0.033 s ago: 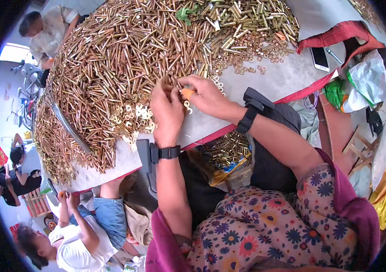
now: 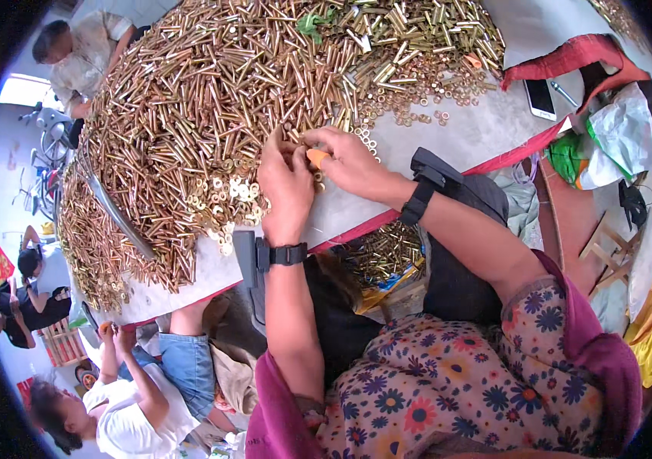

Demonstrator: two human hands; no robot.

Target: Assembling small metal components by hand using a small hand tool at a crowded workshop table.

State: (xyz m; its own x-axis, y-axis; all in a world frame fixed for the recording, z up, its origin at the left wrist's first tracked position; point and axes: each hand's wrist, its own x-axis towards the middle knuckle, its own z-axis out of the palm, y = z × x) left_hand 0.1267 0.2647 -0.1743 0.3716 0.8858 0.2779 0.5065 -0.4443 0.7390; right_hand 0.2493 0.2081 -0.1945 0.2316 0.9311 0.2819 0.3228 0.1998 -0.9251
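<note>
Fingers [image 2: 323, 136] of the right hand [image 2: 347, 159] bend in to meet those of the left hand [image 2: 286, 187] at the near edge of the heap; both sets are curled as if around something small, but the hands hide it, so I cannot tell whether they grip a piece or what it is; an orange cover [image 2: 316, 158] wraps one right digit. Rods [image 2: 203, 107], slim and brass-coloured, lie heaped over the tabletop [image 2: 456, 141], spreading far and left from the hands; flat washers [image 2: 226, 200] lie loose just left of the left hand, and small rings [image 2: 418, 96] are strewn to the far right, some just beside the right hand. Each rod looks like metal, so I judge it stiff, light enough singly for two fingers, and hard to harm by pinching; the shiny, rounded sides may roll or slip, and rods crossing one another could drag neighbours along; a hold around the middle should balance best, while a grip nearer one end would leave the other end free. Washers and rings, thin and low, will likely be awkward to lift flat; pinching opposite rims, or tilting one up by its edge, seems surest; bare fingertips should feel such pieces well, though the covered digit may feel less.
</note>
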